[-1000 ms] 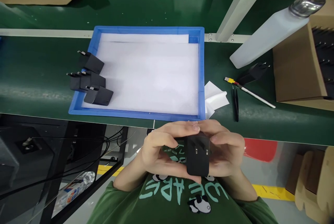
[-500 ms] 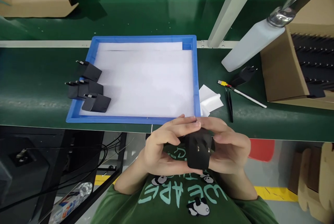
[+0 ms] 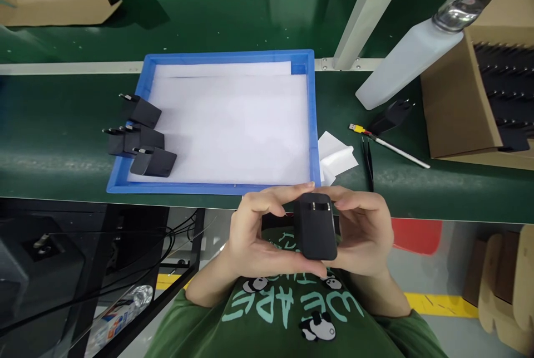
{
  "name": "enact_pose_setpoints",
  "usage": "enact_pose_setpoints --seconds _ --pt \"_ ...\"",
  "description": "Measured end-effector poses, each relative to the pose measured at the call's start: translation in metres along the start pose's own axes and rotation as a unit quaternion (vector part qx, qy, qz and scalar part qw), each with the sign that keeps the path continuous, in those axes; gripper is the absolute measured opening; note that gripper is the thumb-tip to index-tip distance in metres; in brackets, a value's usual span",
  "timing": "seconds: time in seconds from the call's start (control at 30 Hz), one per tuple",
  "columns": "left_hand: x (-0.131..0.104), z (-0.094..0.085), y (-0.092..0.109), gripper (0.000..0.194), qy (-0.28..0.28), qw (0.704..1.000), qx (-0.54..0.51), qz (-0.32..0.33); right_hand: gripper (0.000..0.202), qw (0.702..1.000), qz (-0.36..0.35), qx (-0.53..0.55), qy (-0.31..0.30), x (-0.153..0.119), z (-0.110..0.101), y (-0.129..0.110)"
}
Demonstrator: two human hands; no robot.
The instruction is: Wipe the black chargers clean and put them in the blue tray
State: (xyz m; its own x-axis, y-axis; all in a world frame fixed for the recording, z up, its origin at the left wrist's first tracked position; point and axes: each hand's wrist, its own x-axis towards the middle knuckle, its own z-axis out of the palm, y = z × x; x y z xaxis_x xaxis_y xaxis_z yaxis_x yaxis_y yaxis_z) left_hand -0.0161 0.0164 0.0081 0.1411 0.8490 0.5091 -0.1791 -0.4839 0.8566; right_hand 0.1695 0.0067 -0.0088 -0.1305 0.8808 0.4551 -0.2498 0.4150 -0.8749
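Both hands hold a black power adapter in front of my chest, just past the bench edge. Its two metal pins point up at the top end. My left hand grips it from the left, thumb along the bottom and index finger over the top. From the other side my right hand closes on it, partly hidden behind the adapter. Several like adapters lie at the left edge of a blue tray, some resting on its rim. White sheets line the tray.
Right of the tray lie crumpled white paper, black tweezers, a white stick with a yellow USB plug and another adapter. A white bottle stands by a cardboard box of adapters. A metal post rises behind.
The adapter has tilted between my hands, so its broad face now shows and the pins sit at the top instead of facing me. The view has shifted slightly.
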Motion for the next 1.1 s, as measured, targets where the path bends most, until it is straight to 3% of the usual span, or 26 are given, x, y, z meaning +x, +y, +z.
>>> enact_pose_setpoints --seconds 0.33,0.5,0.67,1.1 --pt "0.001 0.005 -0.002 0.076 -0.009 1.0 0.001 -0.013 0.063 1.0 -0.013 -0.005 0.01 -0.002 -0.003 -0.001" --pt "0.0 0.008 0.0 0.064 0.013 0.998 0.023 -0.058 0.058 0.995 0.047 -0.066 0.061 -0.003 0.004 -0.011" --pt "0.001 0.012 0.004 0.058 0.036 0.991 0.037 -0.12 0.048 0.99 0.101 -0.048 0.089 -0.008 0.013 -0.017" --pt "0.005 0.014 0.01 0.053 0.02 0.987 0.063 -0.147 0.046 0.984 0.153 -0.02 0.094 -0.01 0.015 -0.021"
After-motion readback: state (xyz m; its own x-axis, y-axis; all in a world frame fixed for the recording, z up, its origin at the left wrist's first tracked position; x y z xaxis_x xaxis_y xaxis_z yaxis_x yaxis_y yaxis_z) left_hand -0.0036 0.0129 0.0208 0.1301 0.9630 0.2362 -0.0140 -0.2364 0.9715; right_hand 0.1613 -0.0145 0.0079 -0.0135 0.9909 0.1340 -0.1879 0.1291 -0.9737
